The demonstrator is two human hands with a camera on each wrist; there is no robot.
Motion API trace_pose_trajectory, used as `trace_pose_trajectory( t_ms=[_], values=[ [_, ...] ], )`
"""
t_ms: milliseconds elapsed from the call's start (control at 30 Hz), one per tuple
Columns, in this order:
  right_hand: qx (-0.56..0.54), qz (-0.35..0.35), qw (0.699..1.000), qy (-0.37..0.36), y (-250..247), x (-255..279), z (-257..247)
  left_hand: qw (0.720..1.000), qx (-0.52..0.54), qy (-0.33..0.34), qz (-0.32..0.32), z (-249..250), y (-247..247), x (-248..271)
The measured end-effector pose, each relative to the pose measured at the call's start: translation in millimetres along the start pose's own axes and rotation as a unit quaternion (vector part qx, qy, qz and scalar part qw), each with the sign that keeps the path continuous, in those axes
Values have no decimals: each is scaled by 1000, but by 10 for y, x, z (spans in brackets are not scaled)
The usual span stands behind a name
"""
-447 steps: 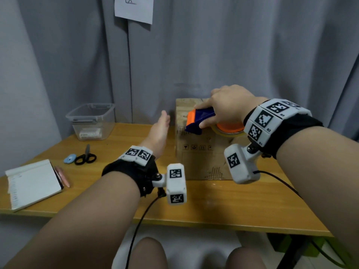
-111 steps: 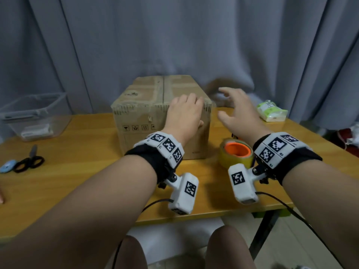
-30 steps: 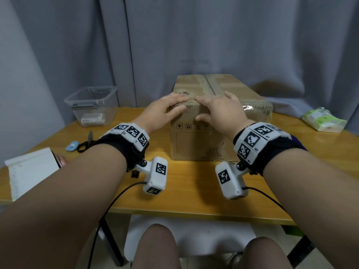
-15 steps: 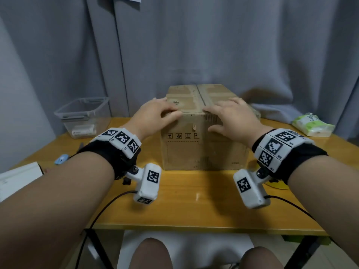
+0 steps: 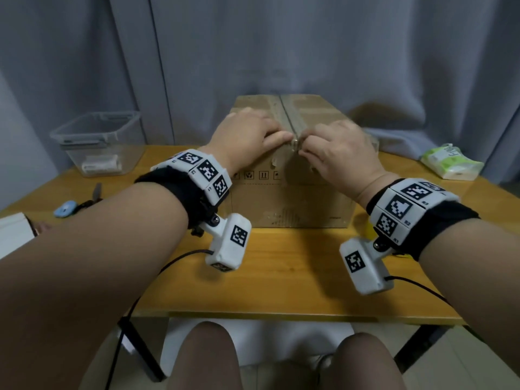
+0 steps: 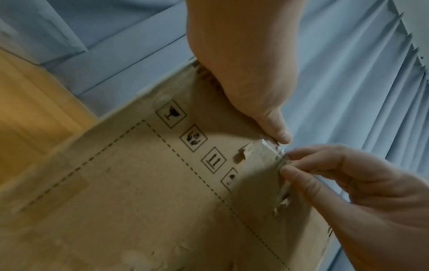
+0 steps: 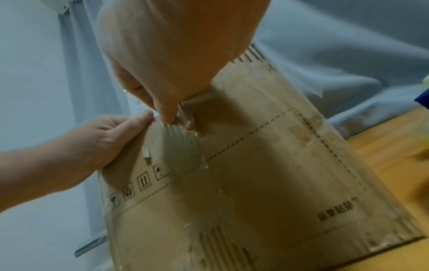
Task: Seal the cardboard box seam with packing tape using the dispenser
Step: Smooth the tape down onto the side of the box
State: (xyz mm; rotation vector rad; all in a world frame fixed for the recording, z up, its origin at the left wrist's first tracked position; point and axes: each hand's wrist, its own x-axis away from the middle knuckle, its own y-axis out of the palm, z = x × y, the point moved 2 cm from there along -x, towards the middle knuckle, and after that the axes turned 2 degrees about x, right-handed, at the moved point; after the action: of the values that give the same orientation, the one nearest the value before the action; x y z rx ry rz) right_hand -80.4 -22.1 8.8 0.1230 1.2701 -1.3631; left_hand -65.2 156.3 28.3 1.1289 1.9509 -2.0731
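A brown cardboard box (image 5: 292, 198) stands on the wooden table (image 5: 281, 274) with its taped top seam (image 5: 287, 114) running away from me. Both hands meet at the near end of that seam. My left hand (image 5: 277, 137) lies on the box top, its thumb (image 6: 276, 132) pressing the upper edge. My right hand (image 5: 302, 146) pinches the clear tape end (image 6: 282, 159) at the box's edge between thumb and forefinger. Torn cardboard (image 7: 190, 126) shows beside the tape. Of the dispenser, only a yellow sliver (image 5: 367, 230) shows behind my right wrist, plus a blue corner (image 7: 423, 100).
A clear plastic tub (image 5: 98, 142) sits back left, with scissors (image 5: 94, 194), a small blue object (image 5: 65, 208) and a white notebook (image 5: 12, 232) along the left edge. A green tissue pack (image 5: 450, 161) lies back right. A grey curtain hangs close behind the box.
Both hands have slid inward along the box's near top edge to the seam. The right hand's fingers have closed into a pinch on the tape end.
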Motion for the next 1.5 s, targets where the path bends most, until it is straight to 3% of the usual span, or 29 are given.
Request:
trace_pose_trajectory(
  t_ms=[100, 233, 333, 467, 700, 1133, 1267, 1367, 1500],
  values=[
    [8, -1, 1000, -6, 3, 12, 8, 1000, -19, 3, -1, 8, 21, 1],
    [-21, -63, 998, 8, -29, 43, 27, 994, -111, 21, -13, 57, 65, 79],
    [-77, -58, 992, 84, -129, 46, 31, 992, -113, 25, -41, 80, -11, 43],
    [-129, -52, 970, 199, -216, 50, 106, 999, 10, -16, -50, 184, -114, -184],
    [-6, -175, 971, 163, -125, 134, 271, 997, -67, -24, -39, 270, 32, -190],
    [19, -162, 978, 129, 44, -112, -20, 992, -113, -25, -52, -80, -21, 57],
    [33, -189, 975, 112, 38, -233, -40, 988, -132, -31, -70, -85, -151, 33],
    [32, -178, 978, 104, -88, -209, 114, 994, -64, -42, -81, 44, -198, -165],
    [-22, -136, 969, 207, -174, -36, 364, 988, 89, -33, -122, 206, -19, -235]
  ],
)
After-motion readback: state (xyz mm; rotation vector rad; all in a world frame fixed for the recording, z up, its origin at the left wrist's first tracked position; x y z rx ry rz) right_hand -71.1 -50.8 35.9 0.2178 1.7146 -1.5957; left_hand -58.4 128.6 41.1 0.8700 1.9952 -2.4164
